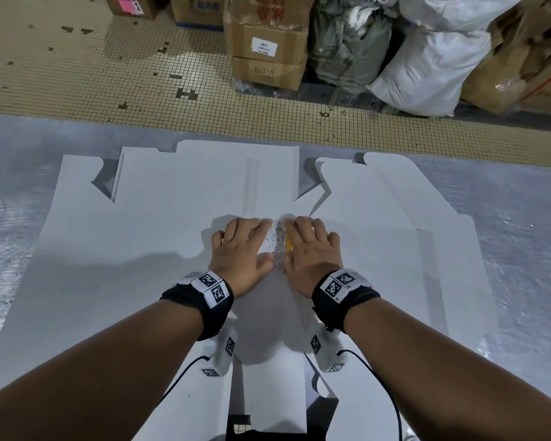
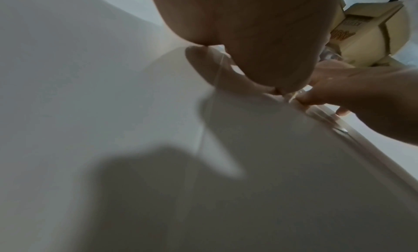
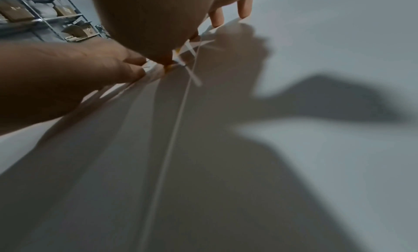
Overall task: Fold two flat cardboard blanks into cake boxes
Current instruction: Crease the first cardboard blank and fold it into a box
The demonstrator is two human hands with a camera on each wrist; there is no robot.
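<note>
Two white flat cardboard blanks overlap on the grey surface in the head view, one blank (image 1: 124,243) spreading left and the other blank (image 1: 404,224) spreading right. My left hand (image 1: 245,246) and right hand (image 1: 309,249) lie palm down side by side at the middle, fingers extended and pressing on the cardboard. Between them shows a narrow printed strip with a yellow edge (image 1: 276,246). The left wrist view has my left palm (image 2: 260,32) on the white board (image 2: 113,113), with a crease line running under it. In the right wrist view my right palm (image 3: 158,23) presses near a long crease (image 3: 176,121).
Beyond the grey surface (image 1: 522,218) runs a mosaic-tiled floor (image 1: 109,74). Brown cartons (image 1: 268,49), a grey-green bundle (image 1: 347,43) and white sacks (image 1: 427,68) are stacked at the back. Black cables (image 1: 392,405) trail from my wrists. A metal shelf (image 3: 45,20) shows in the right wrist view.
</note>
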